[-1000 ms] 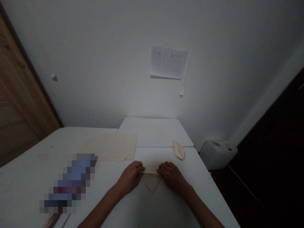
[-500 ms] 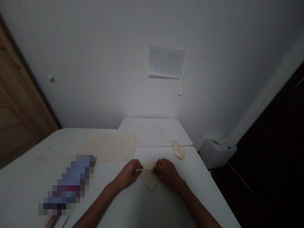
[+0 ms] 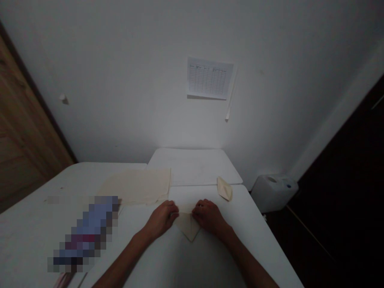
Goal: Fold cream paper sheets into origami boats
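A small sheet of beige paper (image 3: 189,226), folded to a point toward me, lies on the white table between my hands. My left hand (image 3: 164,218) pinches its left edge with thumb and fingers. On the right edge, my right hand (image 3: 209,216) is closed, its fingers curled over the paper. The fingertips partly hide the sheet's two sides. Beyond my right hand sits another folded beige paper piece (image 3: 224,189), touched by neither hand. To the far left of my hands, a larger flat beige sheet (image 3: 138,186) has a ragged near edge.
White tables (image 3: 198,166) meet with seams between them, against a wall. A blurred-out bluish object (image 3: 90,228) lies at left. On the wall hangs a printed sheet (image 3: 210,78). A white plastic container (image 3: 273,194) stands right of the table; a wooden door (image 3: 27,120) is at left.
Almost nothing differs. Both hands keep their hold on the folded paper, and the whole view has shifted very slightly.
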The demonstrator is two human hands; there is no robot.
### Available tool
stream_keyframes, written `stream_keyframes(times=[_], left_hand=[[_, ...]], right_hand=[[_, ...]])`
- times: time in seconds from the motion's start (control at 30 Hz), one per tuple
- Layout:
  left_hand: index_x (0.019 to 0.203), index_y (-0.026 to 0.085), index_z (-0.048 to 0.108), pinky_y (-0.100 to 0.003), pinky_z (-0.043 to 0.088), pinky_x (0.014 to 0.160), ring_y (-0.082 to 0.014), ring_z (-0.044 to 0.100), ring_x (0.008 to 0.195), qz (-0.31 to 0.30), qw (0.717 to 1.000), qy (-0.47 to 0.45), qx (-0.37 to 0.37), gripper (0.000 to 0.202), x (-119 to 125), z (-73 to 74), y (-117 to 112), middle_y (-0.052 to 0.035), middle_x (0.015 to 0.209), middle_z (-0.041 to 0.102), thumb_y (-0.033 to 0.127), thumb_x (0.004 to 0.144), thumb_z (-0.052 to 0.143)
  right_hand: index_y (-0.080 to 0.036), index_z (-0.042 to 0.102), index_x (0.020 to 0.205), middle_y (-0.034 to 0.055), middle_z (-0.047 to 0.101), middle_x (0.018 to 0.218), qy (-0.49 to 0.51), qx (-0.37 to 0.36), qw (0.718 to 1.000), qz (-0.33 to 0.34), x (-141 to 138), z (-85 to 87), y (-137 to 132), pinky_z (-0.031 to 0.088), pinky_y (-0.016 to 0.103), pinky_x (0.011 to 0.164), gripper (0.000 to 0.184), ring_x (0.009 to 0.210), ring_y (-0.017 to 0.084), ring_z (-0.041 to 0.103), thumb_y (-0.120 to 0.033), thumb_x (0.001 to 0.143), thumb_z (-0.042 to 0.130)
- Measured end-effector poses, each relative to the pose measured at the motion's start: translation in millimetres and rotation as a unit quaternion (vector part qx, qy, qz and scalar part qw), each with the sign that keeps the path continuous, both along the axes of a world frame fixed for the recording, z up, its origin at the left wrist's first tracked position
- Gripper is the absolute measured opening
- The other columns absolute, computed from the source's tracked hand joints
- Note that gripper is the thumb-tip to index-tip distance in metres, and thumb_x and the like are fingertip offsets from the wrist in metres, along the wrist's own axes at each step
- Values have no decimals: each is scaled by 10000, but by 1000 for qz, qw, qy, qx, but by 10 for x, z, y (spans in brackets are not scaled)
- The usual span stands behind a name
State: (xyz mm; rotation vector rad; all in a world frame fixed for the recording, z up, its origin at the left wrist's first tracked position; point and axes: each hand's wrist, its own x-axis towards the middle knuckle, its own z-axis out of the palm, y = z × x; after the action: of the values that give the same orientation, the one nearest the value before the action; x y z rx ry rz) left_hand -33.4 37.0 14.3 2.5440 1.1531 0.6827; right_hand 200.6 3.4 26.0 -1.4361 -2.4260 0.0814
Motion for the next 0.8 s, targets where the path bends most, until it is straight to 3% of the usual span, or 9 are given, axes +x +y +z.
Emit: stream_keyframes(times=[0.2, 0.37, 0.5, 0.8], left_hand=[[826, 194, 618, -332, 442, 805, -221, 544, 908, -9, 997, 59, 44, 132, 1, 24, -64, -58, 900, 605, 98, 828, 526], [1051, 182, 610, -394, 445, 933, -242, 530, 1063, -35, 989, 99, 101, 358, 86, -48, -191, -95, 1124, 620, -31, 801, 467], [1216, 152, 543, -460, 447, 978, -285, 518, 1155, -36, 986, 92, 133, 347, 204, -142, -328, -130, 1269, 577, 157, 869, 538], [1051, 147, 631, -446, 510, 895, -272, 602, 1019, -5, 981, 110, 159, 199, 287, -111, -420, -98, 1090, 681, 179, 889, 521]], right_hand=[[-257, 704, 914, 13, 652, 939, 0, 22, 1000, 15, -21, -26, -1, 393, 280, 794, 134, 870, 174, 539, -242, 892, 573], [-259, 699, 924, 22, 646, 953, -21, 38, 999, 12, -20, -66, -26, 391, 287, 804, 123, 881, 180, 527, -225, 883, 588], [-257, 685, 951, 22, 640, 976, -38, 51, 998, 7, -32, -98, -56, 392, 286, 806, 147, 892, 179, 520, -184, 883, 575], [-251, 639, 1056, 37, 620, 1044, -53, 51, 997, 25, 0, -42, -149, 393, 303, 851, 193, 943, 189, 511, -178, 908, 538]])
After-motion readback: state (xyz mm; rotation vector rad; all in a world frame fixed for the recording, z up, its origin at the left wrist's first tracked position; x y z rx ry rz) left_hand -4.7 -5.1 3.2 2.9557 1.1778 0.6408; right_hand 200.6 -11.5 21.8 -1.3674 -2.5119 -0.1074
